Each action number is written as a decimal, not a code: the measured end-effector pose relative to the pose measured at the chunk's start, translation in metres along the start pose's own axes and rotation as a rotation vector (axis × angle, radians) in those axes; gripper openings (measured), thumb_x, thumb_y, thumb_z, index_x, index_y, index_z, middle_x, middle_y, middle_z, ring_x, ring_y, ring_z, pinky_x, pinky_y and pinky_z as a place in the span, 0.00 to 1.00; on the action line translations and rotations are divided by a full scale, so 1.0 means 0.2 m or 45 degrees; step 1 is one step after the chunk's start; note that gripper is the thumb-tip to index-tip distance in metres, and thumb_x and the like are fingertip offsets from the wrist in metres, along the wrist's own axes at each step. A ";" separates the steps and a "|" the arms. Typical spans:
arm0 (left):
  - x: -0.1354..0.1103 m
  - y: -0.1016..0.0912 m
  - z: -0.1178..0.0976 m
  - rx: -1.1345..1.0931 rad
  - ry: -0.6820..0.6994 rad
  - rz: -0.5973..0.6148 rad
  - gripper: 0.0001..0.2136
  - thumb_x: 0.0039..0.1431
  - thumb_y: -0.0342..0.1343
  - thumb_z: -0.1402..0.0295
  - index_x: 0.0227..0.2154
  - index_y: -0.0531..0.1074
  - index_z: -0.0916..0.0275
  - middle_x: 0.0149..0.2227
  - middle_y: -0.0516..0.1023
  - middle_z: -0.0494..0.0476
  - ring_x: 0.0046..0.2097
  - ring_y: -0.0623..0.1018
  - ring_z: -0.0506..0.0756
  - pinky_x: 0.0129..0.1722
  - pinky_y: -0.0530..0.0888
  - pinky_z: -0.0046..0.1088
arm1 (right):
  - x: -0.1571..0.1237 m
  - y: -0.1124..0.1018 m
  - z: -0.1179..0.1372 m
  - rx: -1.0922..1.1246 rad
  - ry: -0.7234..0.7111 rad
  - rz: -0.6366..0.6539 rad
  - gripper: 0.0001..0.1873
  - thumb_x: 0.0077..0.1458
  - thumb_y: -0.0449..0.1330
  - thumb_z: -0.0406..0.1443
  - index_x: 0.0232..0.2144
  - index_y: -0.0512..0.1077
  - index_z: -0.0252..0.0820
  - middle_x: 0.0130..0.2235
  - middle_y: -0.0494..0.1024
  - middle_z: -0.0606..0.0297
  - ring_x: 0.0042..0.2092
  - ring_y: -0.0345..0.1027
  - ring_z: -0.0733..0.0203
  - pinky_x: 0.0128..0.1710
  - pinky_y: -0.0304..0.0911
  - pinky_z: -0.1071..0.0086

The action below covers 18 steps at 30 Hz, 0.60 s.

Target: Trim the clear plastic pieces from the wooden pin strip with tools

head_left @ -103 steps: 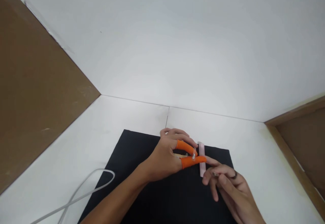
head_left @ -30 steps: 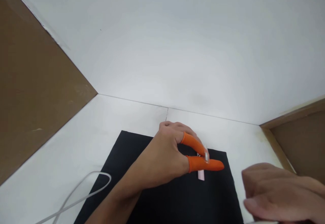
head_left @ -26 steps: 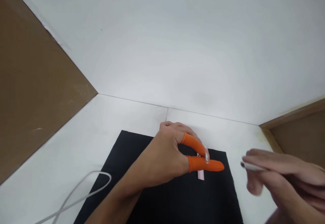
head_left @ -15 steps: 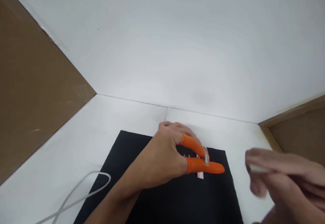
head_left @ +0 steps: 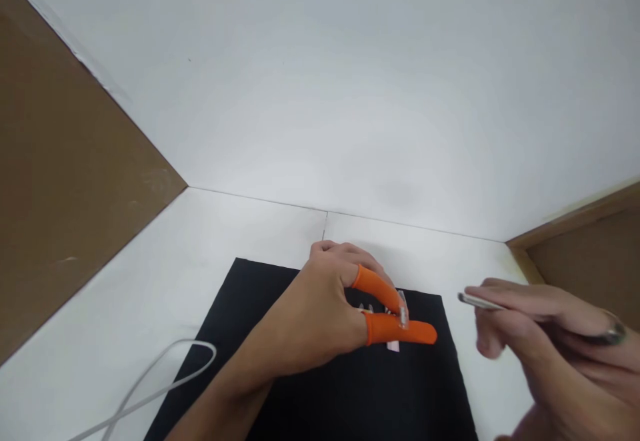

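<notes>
My left hand (head_left: 320, 308) reaches over the black mat (head_left: 360, 401), wearing orange finger cots (head_left: 400, 329) on its thumb and forefinger. Pinched between those two fingers is a small clear plastic piece (head_left: 403, 316). Partly hidden beneath them lies a pale pink strip (head_left: 393, 346), and small clear bits (head_left: 367, 308) show between thumb and forefinger. To the right of the mat, my right hand (head_left: 545, 328) is closed around a slim pale stick (head_left: 480, 302) with a dark tip pointing left. What kind of tool it is I cannot make out.
A white cable (head_left: 173, 388) loops onto the mat's left side. The white back wall (head_left: 350, 94) rises behind the white tabletop (head_left: 240, 228). Brown panels close off the left side (head_left: 75, 161) and the right side (head_left: 595, 248).
My right hand has turned and shifted slightly up and left, so the stick's dark tip now shows clearly. The left hand keeps its pinch almost unmoved.
</notes>
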<state>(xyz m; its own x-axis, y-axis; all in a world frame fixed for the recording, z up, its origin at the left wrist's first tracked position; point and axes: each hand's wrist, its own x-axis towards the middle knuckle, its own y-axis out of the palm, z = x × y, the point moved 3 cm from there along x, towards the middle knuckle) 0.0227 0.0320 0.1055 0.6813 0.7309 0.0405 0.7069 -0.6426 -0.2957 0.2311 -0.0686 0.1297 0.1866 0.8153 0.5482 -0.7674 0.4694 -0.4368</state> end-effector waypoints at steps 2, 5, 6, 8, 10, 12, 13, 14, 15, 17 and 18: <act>0.00 0.00 0.00 0.003 0.013 -0.003 0.05 0.52 0.76 0.67 0.27 0.85 0.52 0.35 0.87 0.46 0.48 0.82 0.58 0.67 0.60 0.45 | 0.01 0.02 0.03 -0.080 -0.062 0.120 0.09 0.63 0.67 0.37 0.43 0.84 0.61 0.21 0.78 0.76 0.22 0.75 0.64 0.29 0.77 0.69; 0.00 0.00 0.00 0.012 0.008 -0.008 0.05 0.53 0.76 0.65 0.28 0.85 0.52 0.36 0.86 0.46 0.47 0.82 0.57 0.65 0.61 0.43 | 0.00 0.05 0.08 -0.131 -0.166 0.316 0.08 0.64 0.66 0.40 0.44 0.83 0.61 0.23 0.81 0.76 0.27 0.80 0.63 0.26 0.75 0.72; 0.00 0.00 0.00 0.015 0.002 -0.007 0.05 0.54 0.75 0.64 0.28 0.85 0.52 0.36 0.86 0.46 0.48 0.82 0.57 0.65 0.61 0.43 | 0.00 0.05 0.09 -0.123 -0.167 0.311 0.08 0.64 0.66 0.39 0.44 0.83 0.61 0.23 0.80 0.76 0.28 0.80 0.62 0.26 0.75 0.72; -0.01 0.00 0.00 0.015 -0.004 -0.018 0.06 0.55 0.75 0.63 0.27 0.84 0.53 0.36 0.86 0.46 0.48 0.82 0.57 0.64 0.61 0.43 | -0.01 0.05 0.06 -0.074 -0.133 0.201 0.10 0.63 0.67 0.37 0.44 0.83 0.62 0.23 0.80 0.76 0.27 0.78 0.63 0.29 0.76 0.70; -0.02 0.00 0.00 0.008 -0.004 -0.024 0.07 0.54 0.75 0.63 0.26 0.83 0.53 0.36 0.86 0.45 0.47 0.82 0.56 0.64 0.60 0.43 | -0.03 0.05 0.01 -0.002 -0.039 -0.029 0.13 0.62 0.68 0.34 0.43 0.84 0.62 0.24 0.80 0.76 0.24 0.73 0.64 0.32 0.76 0.66; -0.02 0.00 0.00 0.006 -0.003 -0.023 0.08 0.54 0.76 0.63 0.26 0.82 0.53 0.36 0.86 0.44 0.47 0.82 0.56 0.64 0.60 0.42 | -0.03 0.04 -0.03 0.019 0.042 -0.232 0.15 0.61 0.69 0.32 0.44 0.84 0.61 0.26 0.80 0.75 0.25 0.71 0.64 0.36 0.75 0.63; -0.02 0.00 0.00 0.010 0.003 -0.019 0.08 0.54 0.76 0.63 0.26 0.82 0.53 0.36 0.86 0.44 0.47 0.82 0.56 0.64 0.60 0.42 | -0.03 0.04 -0.04 0.009 0.041 -0.239 0.16 0.61 0.69 0.31 0.45 0.84 0.61 0.26 0.80 0.75 0.25 0.71 0.64 0.37 0.75 0.63; -0.02 0.00 0.00 0.016 0.012 -0.018 0.07 0.54 0.76 0.63 0.27 0.82 0.53 0.36 0.86 0.44 0.46 0.82 0.55 0.63 0.60 0.42 | -0.02 0.04 -0.03 -0.009 0.011 -0.176 0.17 0.61 0.69 0.30 0.46 0.84 0.61 0.26 0.81 0.76 0.26 0.71 0.64 0.37 0.75 0.64; -0.02 0.00 -0.01 0.022 0.024 -0.022 0.07 0.54 0.75 0.64 0.27 0.82 0.54 0.36 0.86 0.43 0.46 0.82 0.55 0.63 0.60 0.41 | -0.01 0.05 -0.01 -0.024 -0.041 -0.065 0.19 0.61 0.69 0.30 0.47 0.83 0.62 0.26 0.81 0.76 0.26 0.73 0.65 0.36 0.75 0.65; -0.01 -0.01 -0.02 0.027 0.050 -0.026 0.07 0.55 0.75 0.65 0.27 0.81 0.54 0.36 0.86 0.42 0.46 0.82 0.54 0.62 0.60 0.41 | 0.00 0.06 0.04 -0.032 -0.138 0.175 0.19 0.61 0.68 0.30 0.49 0.82 0.62 0.25 0.80 0.78 0.25 0.74 0.66 0.31 0.74 0.68; -0.01 -0.01 -0.02 0.025 0.056 -0.030 0.07 0.56 0.74 0.65 0.27 0.81 0.54 0.36 0.86 0.42 0.46 0.81 0.54 0.61 0.60 0.41 | 0.01 0.07 0.07 -0.021 -0.166 0.248 0.18 0.61 0.68 0.30 0.48 0.82 0.61 0.24 0.80 0.78 0.25 0.74 0.66 0.29 0.74 0.69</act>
<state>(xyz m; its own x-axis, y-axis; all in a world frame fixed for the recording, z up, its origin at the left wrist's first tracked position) 0.0211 0.0312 0.1099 0.6724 0.7347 0.0894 0.7193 -0.6203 -0.3128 0.2130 -0.0662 0.1342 -0.0457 0.8409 0.5393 -0.7708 0.3137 -0.5544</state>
